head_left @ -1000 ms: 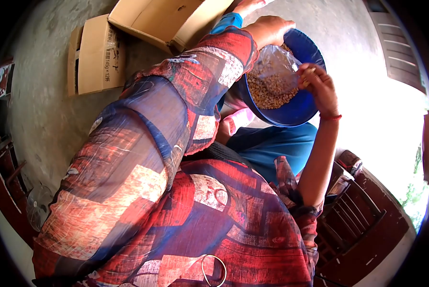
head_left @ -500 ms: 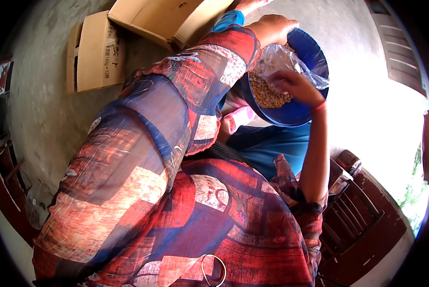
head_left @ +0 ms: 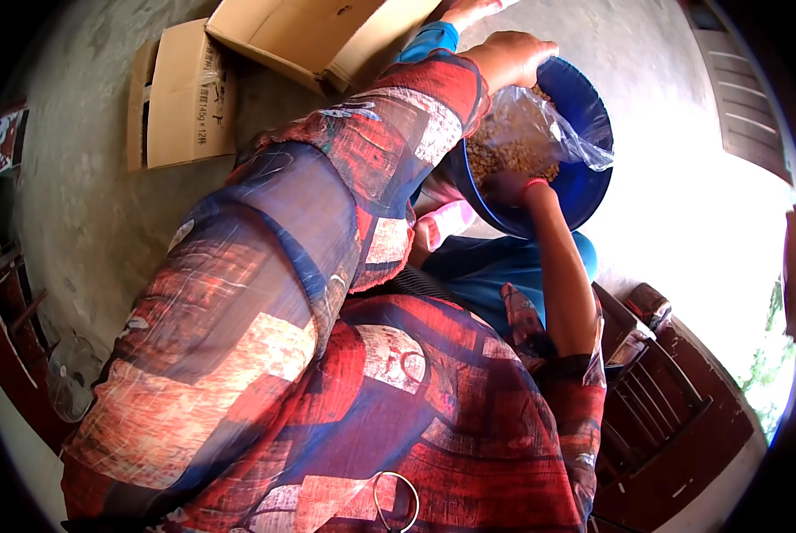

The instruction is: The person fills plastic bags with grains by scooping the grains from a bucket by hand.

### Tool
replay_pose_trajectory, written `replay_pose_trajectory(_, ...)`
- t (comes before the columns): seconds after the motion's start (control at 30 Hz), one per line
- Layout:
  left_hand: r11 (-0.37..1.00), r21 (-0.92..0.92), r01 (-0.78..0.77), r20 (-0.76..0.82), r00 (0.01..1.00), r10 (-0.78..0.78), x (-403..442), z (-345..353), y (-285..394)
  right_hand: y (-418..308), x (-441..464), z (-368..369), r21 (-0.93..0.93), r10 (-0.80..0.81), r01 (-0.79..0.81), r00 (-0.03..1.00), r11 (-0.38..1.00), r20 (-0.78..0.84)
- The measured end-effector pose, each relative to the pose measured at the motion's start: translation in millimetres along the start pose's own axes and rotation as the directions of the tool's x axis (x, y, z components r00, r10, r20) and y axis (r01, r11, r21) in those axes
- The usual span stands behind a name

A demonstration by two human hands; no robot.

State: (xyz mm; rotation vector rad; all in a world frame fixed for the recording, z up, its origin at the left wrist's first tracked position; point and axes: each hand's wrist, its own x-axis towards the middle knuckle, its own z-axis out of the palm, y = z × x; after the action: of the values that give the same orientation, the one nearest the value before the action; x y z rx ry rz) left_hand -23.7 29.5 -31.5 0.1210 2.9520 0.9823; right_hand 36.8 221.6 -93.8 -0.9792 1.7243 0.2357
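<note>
A blue bucket (head_left: 588,191) stands tilted and holds many small tan kernels (head_left: 496,158). A clear plastic bag (head_left: 527,120) hangs across its mouth, with one end draped toward the right inner wall. My left hand (head_left: 509,59) is at the bucket's upper rim, closed where the bag gathers beneath it; its fingertips are partly hidden. Low inside the bucket, my right hand (head_left: 506,188) reaches in among the kernels, with a red band at the wrist. Shadow and the kernels hide its fingers.
An open cardboard box (head_left: 282,31) and a smaller carton (head_left: 185,98) stand on the concrete floor (head_left: 87,195) at upper left. A dark red wooden chair (head_left: 656,391) is at lower right. A clear round object (head_left: 71,377) lies at far left.
My right hand has moved down and left, from over the bag into the kernels near the bucket's lower wall. My left hand stays at the rim.
</note>
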Motion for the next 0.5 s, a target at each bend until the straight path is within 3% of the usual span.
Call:
replay_pose_trajectory(0.13,1.000,-0.001,-0.010,-0.047,0.999,0.010,2,5,-1,-10,-9,-7,0.030,0.041,-0.044,0.995,0.999,0.086)
replay_pose_trajectory(0.27,1.000,0.003,0.000,-0.011,1.000,0.000,1,2,0,-14,-18,-11,0.137,0.020,-0.027,0.999,0.990,0.046)
replay_pose_trajectory(0.33,1.000,0.003,-0.010,-0.007,1.000,0.010,1,2,-1,-27,-36,-25,0.454,0.065,-0.123,0.988,0.882,0.142)
replay_pose_trajectory(0.37,1.000,0.003,-0.010,-0.007,1.000,0.010,1,1,0,-28,-39,-26,0.454,0.065,-0.123,0.988,0.882,0.141)
replay_pose_trajectory(0.43,1.000,0.019,-0.007,-0.007,1.000,0.007,0,1,0,-30,-44,-29,0.684,0.054,-0.114,0.993,0.721,0.109)
replay_pose_trajectory(0.5,1.000,0.018,-0.010,-0.016,1.000,0.010,0,1,0,-33,-57,-35,0.727,0.049,-0.076,0.997,0.682,0.058)
